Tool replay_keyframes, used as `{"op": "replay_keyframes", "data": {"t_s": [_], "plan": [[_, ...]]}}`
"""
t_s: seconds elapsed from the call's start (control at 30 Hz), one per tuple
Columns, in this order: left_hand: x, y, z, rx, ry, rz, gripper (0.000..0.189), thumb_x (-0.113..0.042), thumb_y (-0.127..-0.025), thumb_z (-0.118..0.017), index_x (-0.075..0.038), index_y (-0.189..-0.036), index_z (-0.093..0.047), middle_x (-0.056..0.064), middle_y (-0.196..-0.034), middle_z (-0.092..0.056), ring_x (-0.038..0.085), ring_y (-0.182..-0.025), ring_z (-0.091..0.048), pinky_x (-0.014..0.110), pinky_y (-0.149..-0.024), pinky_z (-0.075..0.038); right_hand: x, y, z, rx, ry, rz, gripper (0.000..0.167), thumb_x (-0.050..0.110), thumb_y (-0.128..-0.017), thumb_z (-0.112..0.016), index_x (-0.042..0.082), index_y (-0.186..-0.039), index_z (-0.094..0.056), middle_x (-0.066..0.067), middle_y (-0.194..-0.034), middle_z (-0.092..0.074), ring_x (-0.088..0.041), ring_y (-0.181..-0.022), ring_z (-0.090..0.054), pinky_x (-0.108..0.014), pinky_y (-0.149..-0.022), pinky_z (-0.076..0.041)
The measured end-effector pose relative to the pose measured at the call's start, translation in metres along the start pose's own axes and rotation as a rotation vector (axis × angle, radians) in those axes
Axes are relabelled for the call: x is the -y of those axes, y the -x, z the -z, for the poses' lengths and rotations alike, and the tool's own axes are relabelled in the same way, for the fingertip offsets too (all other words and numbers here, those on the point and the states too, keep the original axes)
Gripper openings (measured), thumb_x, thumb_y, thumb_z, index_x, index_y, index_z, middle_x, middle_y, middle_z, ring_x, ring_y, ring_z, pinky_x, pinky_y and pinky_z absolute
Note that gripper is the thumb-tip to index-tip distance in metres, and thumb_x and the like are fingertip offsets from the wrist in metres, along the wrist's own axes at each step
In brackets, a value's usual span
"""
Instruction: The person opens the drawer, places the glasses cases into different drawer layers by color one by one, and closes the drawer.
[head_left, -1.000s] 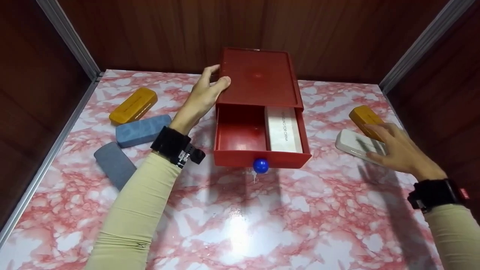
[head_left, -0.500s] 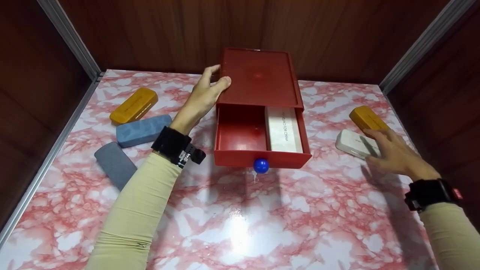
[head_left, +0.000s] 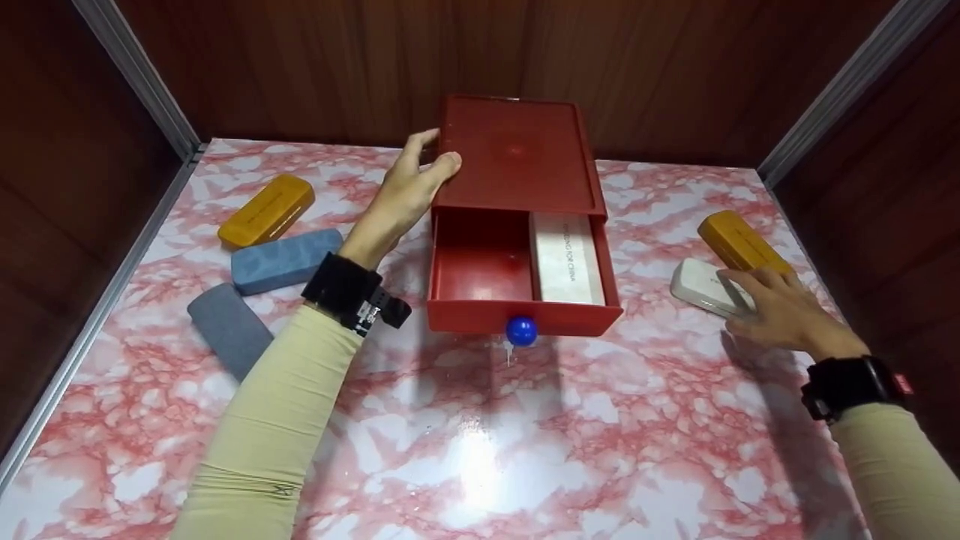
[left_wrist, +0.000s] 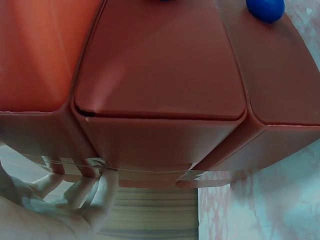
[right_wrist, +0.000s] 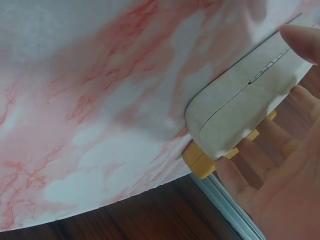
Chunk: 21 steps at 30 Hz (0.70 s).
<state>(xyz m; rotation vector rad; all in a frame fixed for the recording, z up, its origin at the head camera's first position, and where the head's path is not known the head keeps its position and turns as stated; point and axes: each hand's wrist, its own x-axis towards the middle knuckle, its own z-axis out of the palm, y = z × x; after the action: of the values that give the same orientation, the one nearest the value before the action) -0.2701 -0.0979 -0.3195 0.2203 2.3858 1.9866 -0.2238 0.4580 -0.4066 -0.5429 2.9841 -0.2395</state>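
A red drawer box [head_left: 517,161] stands at the back middle, its top drawer [head_left: 480,318] pulled out by a blue knob [head_left: 522,331]. My left hand [head_left: 405,191] grips the box at its left side, thumb over the top edge; in the left wrist view its fingers [left_wrist: 107,192] reach behind the red body. Inside the drawer's right half lies a white case [head_left: 568,259] with printed lettering. On the right, my right hand [head_left: 784,315] straddles a white glasses case [head_left: 701,285], fingers spread along its far side and thumb near its hinged side [right_wrist: 265,70].
A yellow glasses case [head_left: 739,240] lies just behind the white one. At left rest another yellow case [head_left: 268,211], a mottled blue case [head_left: 285,261] and a grey-blue case [head_left: 231,330]. Dark wooden panels [head_left: 337,67] enclose the pink marbled table [head_left: 600,457].
My right hand has come left and toward me over the white glasses case, uncovering more of the yellow one behind. The left hand and the drawer box stay still.
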Motion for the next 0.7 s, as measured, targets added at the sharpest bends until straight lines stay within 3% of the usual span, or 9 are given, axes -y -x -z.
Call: {"op": "replay_keyframes", "data": {"t_s": [0.43,0.7], "plan": [[0.0006,0.0002,-0.0005,-0.002,0.000,-0.001,0.070,-0.040,-0.106,-0.060,-0.017,-0.165,-0.033,0.011,-0.162,-0.043,0.021,-0.145,-0.050,0.035,-0.115,-0.043,0.0006,0.0048,0.0015,0.055,0.066,0.004,0.087,0.031,-0.091,-0.078,0.010,-0.162,-0.033,-0.039,-0.145,-0.037,-0.069,-0.127,-0.034,-0.089,-0.090,-0.037],[-0.0007,0.0008,-0.0008,0.003,0.013,-0.005,0.070,-0.038,-0.106,-0.060,-0.016,-0.166,-0.032,0.010,-0.163,-0.044,0.021,-0.145,-0.050,0.035,-0.116,-0.043,0.0019,0.0078,-0.0023,0.052,-0.009,0.015,0.096,0.025,-0.089,-0.080,0.008,-0.167,-0.027,-0.037,-0.145,-0.034,-0.061,-0.120,-0.034,-0.083,-0.087,-0.043]]}}
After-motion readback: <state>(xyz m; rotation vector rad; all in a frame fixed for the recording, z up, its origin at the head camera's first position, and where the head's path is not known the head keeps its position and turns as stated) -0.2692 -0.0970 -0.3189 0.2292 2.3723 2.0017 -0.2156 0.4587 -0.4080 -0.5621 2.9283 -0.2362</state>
